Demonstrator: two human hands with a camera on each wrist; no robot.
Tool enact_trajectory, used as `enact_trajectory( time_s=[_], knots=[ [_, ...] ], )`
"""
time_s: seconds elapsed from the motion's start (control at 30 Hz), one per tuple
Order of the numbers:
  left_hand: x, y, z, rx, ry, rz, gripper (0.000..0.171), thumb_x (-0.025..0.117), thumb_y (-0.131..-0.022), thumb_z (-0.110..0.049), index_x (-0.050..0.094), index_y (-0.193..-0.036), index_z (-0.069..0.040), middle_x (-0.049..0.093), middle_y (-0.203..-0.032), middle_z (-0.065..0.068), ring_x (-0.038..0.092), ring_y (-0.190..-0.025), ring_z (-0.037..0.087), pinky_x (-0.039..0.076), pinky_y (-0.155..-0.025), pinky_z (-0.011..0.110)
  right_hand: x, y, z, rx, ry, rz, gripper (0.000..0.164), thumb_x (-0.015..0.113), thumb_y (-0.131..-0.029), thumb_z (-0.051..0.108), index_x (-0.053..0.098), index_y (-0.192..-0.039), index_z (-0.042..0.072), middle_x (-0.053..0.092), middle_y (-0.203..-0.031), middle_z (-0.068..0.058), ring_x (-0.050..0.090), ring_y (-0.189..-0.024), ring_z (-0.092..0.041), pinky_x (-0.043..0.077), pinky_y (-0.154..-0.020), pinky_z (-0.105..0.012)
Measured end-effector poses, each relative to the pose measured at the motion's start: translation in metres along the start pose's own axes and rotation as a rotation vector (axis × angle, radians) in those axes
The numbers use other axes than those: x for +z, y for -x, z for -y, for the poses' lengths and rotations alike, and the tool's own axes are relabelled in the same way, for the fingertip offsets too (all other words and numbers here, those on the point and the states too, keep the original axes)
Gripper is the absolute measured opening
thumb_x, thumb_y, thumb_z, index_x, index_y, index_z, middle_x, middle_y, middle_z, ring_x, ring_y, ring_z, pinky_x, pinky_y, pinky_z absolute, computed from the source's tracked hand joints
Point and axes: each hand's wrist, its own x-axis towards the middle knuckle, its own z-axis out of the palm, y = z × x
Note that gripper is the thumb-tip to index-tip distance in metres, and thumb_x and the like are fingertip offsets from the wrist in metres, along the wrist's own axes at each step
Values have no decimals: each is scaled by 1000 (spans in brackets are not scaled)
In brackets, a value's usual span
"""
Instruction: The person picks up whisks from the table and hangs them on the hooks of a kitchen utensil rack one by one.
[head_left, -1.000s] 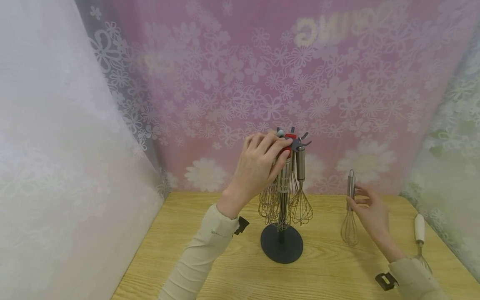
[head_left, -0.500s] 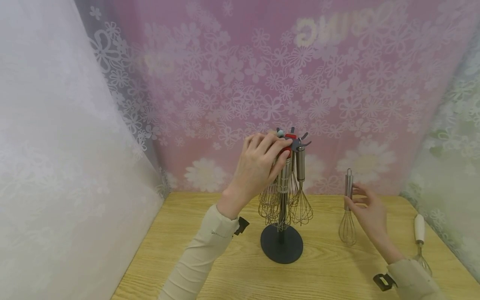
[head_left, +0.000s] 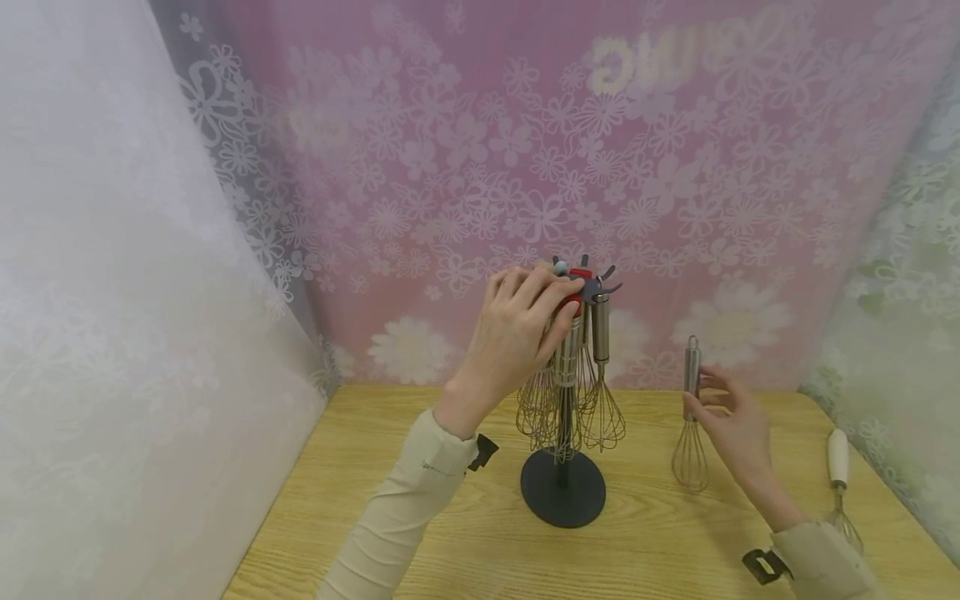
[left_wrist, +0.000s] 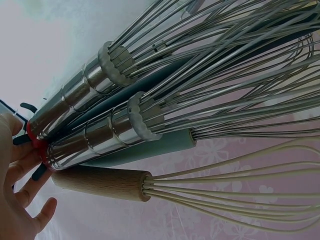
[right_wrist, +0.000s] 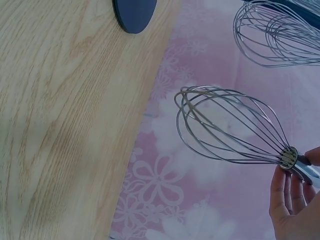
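In the head view a black whisk stand rises from a round base, several whisks hanging from its hooks. My left hand grips the top of the stand, fingers over its hub beside red-capped handles. The left wrist view shows two steel-handled whisks, a pale green-handled one and a wooden-handled whisk beside my left fingers. To the right of the stand, my right hand pinches a small steel whisk by its handle. That whisk is upright, its hanging loop on top and wires down.
A white-handled whisk lies at the right side of the wooden table. Behind the table hangs a pink flowered curtain. A white sheet closes off the left side, and a pale patterned one the right.
My right hand has drifted slightly left, towards the stand, with the small steel whisk in its fingers. The left hand and the stand have stayed where they were.
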Motion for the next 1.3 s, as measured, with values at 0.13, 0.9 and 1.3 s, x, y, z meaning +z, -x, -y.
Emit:
enact_trajectory(
  time_s=[0.13, 0.9, 1.3],
  knots=[
    [0, 0, 0, -2, 4, 0, 25, 58, -104, -26, 71, -122, -14, 64, -118, 3, 55, -104, 22, 43, -99, 40, 1, 0, 4, -10, -28, 3, 48, 72, -94, 8, 56, -138, -2, 54, -107, 26, 56, -84, 12, 49, -71, -3],
    [0, 0, 0, 1, 3, 6, 25, 58, -104, -27, 71, -122, -14, 64, -119, 3, 54, -104, 22, 43, -97, 40, 8, -4, 20, -45, -77, -28, 47, 73, -92, 1, 57, -136, -4, 57, -108, 23, 58, -85, 10, 51, -73, -5],
    [0, 0, 0, -7, 21, 5, 24, 58, -104, -26, 71, -122, -14, 63, -120, 3, 54, -105, 22, 42, -97, 40, 10, -5, 29, -71, -109, -14, 50, 73, -91, -2, 57, -138, -2, 57, -109, 18, 59, -86, 6, 51, -74, -5]
  ],
)
